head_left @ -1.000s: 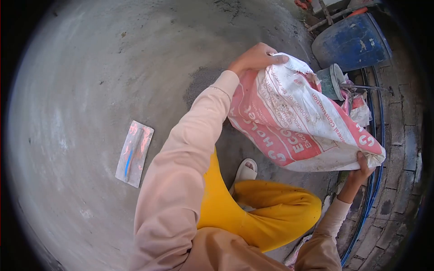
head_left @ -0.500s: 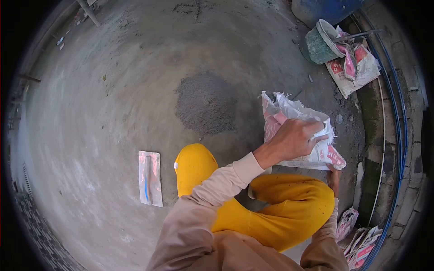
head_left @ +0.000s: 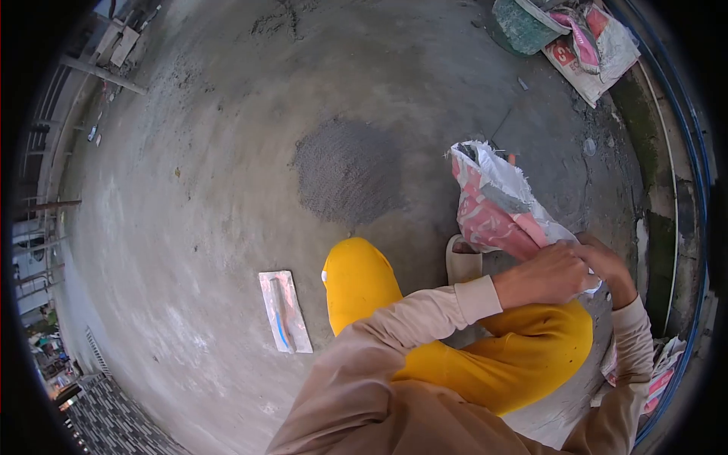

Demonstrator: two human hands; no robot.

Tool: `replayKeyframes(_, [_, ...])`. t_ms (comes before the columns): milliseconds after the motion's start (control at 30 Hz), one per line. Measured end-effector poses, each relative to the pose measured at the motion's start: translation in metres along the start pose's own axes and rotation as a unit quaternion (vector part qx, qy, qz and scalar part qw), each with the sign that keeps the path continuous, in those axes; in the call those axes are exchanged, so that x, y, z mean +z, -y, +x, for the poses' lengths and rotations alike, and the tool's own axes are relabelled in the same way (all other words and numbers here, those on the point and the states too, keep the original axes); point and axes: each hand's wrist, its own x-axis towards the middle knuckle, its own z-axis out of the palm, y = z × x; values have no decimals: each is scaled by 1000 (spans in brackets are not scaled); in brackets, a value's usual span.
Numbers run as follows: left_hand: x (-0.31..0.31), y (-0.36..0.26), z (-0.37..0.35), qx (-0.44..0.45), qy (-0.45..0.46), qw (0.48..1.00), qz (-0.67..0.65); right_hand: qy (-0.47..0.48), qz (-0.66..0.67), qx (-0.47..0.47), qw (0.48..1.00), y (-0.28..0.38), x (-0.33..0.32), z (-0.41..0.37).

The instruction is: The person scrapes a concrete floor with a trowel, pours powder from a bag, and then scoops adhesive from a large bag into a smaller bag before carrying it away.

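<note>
A white and pink woven cement sack hangs tilted over the floor, its frayed open mouth toward the upper left. Reaching across my knees, my left hand is closed around the sack's lower right end. My right hand grips the same end from the far side, close against the left; its fingertips are partly hidden. Left of the sack lies a low heap of grey powder on the concrete floor. Beside my left knee rests a plastering float with a blue mark on its handle.
A green bucket and another cement sack sit at the upper right. Blue hoses run along the right edge by a low wall. Crumpled sacks lie behind my right arm. My sandalled foot is under the sack.
My left hand has moved from the sack's upper rim down to its lower right end, joining my right hand, which came up. The sack now slants with its mouth to the upper left.
</note>
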Motion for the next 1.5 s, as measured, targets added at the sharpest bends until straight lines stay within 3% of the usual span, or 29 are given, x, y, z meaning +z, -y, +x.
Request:
replayKeyframes(33, [4,0,-1,-2,6,1000,6,64,-42,35,996,-3,5,4])
replayKeyframes(67, [6,2,-4,0,10,1000,4,62,-37,38,997,-4,8,1])
replayKeyframes(133, [-27,3,-14,-27,-56,995,-79,64,160,-37,984,-8,13,-7])
replayKeyframes(167, [-51,15,-18,-20,-158,983,-90,58,183,-83,978,-27,8,-2])
replayKeyframes(200, [-76,51,-30,-126,-158,962,-182,54,187,-83,977,-32,7,-4])
replayKeyframes(233, [-108,89,-38,-229,-245,936,-110,-8,112,-113,987,-37,4,-12])
replayKeyframes(267, [-135,140,-56,-310,-268,906,102,-70,36,-142,987,-41,0,-21])
replayKeyframes(300, [-158,194,-80,-397,-235,845,271,-56,54,-122,989,-28,3,-32])
replayKeyframes(367, [-196,272,-125,-476,-92,773,409,-83,49,-99,990,-29,3,-45])
replayKeyframes(433, [-216,320,-147,-533,19,704,469,-105,87,-48,990,-31,7,-48])
replayKeyframes(467, [-220,335,-150,-531,30,704,470,-103,95,-41,989,-39,7,-46])
replayKeyframes(533, [-220,358,-154,-581,75,667,461,-137,40,-138,980,-51,7,-42])
replayKeyframes(567, [-219,366,-154,-595,98,659,450,-160,141,-20,977,-40,13,-47])
replayKeyframes(600, [-217,375,-157,-593,111,658,450,-158,148,-10,976,-49,13,-44])
replayKeyframes(667, [-221,395,-169,-592,128,651,457,-151,74,-112,979,-70,12,-40])
replayKeyframes(767, [-238,433,-181,-573,181,659,452,-143,113,-78,980,-72,11,-36])
replayKeyframes(867, [-242,434,-161,-546,225,648,480,-155,119,-69,978,-74,12,-42])
replayKeyframes(933, [-257,414,-142,-550,22,698,458,-158,128,-81,976,-76,12,-33])
replayKeyframes(967, [-269,407,-139,-549,25,692,468,-146,124,-87,978,-82,11,-34])
replayKeyframes(1033, [-289,407,-144,-547,109,706,436,-139,148,-60,977,-83,14,-35])
replayKeyframes(1133, [-287,402,-156,-558,197,680,434,-165,188,-49,967,-85,20,-35])
replayKeyframes(1267, [-260,403,-178,-568,213,692,392,-159,169,-87,969,-91,20,-33])
replayKeyframes(1367, [-246,410,-186,-572,174,716,360,-148,149,-62,976,-86,16,-35])
replayKeyframes(1433, [-242,411,-175,-592,191,694,363,-156,160,-45,974,-81,18,-37])
replayKeyframes(1500, [-228,388,-137,-582,56,779,227,-137,182,-51,972,-84,16,-35])
